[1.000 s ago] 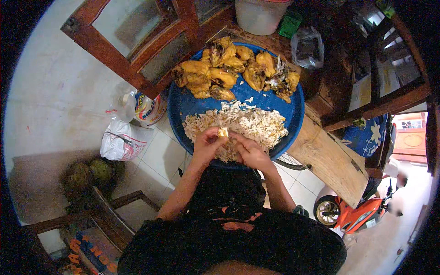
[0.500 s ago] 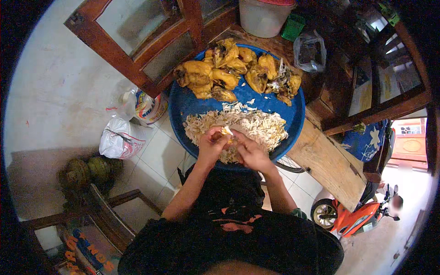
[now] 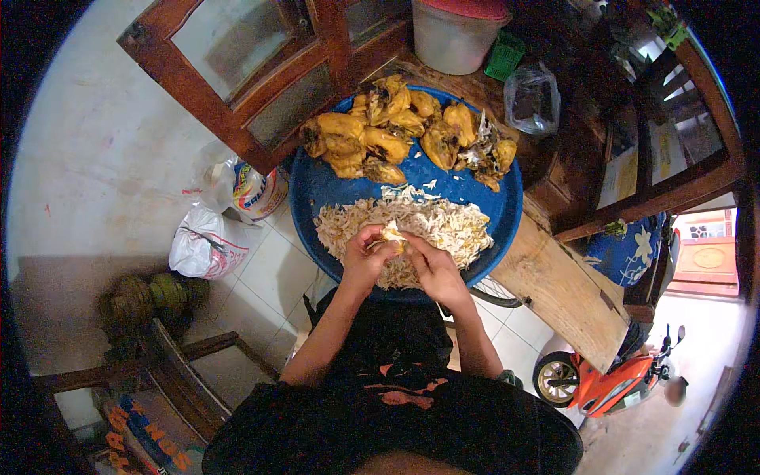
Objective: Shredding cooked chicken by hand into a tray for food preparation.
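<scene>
A round blue tray (image 3: pixel 302 229) is in front of me. Shredded chicken (image 3: pixel 453 224) is heaped over its near half, while yellow cooked chicken pieces (image 3: pixel 339 136) lie across the far side, some with dark patches. Above the heap, my left hand (image 3: pixel 366 260) pinches a small white and yellow piece of chicken (image 3: pixel 393 231). The fingers of my right hand (image 3: pixel 434 271) are closed on the same piece from the other side, and they partly cover it.
Beyond the tray stand a whitish bucket (image 3: pixel 451 39) with a red lid, a green basket (image 3: pixel 505 55) and a clear plastic bag (image 3: pixel 532 99). White sacks (image 3: pixel 202 247) are at left. A wooden plank (image 3: pixel 554 289) lies at right, near an orange motorbike (image 3: pixel 613 388).
My right hand's fingers have moved up and in against the piece of chicken. My left hand stays nearly in place; the whole view has shifted slightly.
</scene>
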Demonstrator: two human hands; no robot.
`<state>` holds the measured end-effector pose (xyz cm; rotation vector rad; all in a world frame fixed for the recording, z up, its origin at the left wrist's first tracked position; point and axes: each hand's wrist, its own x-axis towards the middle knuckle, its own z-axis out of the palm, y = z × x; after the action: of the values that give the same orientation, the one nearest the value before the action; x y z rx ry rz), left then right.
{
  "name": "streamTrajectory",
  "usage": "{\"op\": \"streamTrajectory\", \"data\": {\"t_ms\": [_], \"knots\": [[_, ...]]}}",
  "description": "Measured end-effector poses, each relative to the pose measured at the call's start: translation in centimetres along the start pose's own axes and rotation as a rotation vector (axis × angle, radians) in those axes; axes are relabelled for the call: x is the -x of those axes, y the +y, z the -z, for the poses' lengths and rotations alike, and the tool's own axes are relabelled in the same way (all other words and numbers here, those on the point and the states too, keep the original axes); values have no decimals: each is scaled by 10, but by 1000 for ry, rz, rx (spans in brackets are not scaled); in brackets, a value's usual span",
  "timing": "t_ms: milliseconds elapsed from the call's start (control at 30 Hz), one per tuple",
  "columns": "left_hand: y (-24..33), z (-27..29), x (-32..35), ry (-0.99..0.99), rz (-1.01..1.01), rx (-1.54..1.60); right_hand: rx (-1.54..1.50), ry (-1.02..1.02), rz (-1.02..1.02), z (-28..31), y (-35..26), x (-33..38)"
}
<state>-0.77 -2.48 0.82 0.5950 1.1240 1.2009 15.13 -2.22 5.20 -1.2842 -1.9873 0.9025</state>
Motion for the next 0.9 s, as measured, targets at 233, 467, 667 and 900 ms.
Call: {"op": "streamTrajectory", "data": {"t_ms": [233,467,667,900], "knots": [[-7,2,-5,-10,-192,-100,-21,-99,-220,5,6,4],[-4,-1,-1,31,-201,-168,-13,-106,-374,17,-13,-11],[-1,-4,-1,31,-187,-192,-147,-242,-315,24,-3,-4],[-9,-6,-1,-9,-262,-104,-149,-159,-392,26,-2,-9]]}}
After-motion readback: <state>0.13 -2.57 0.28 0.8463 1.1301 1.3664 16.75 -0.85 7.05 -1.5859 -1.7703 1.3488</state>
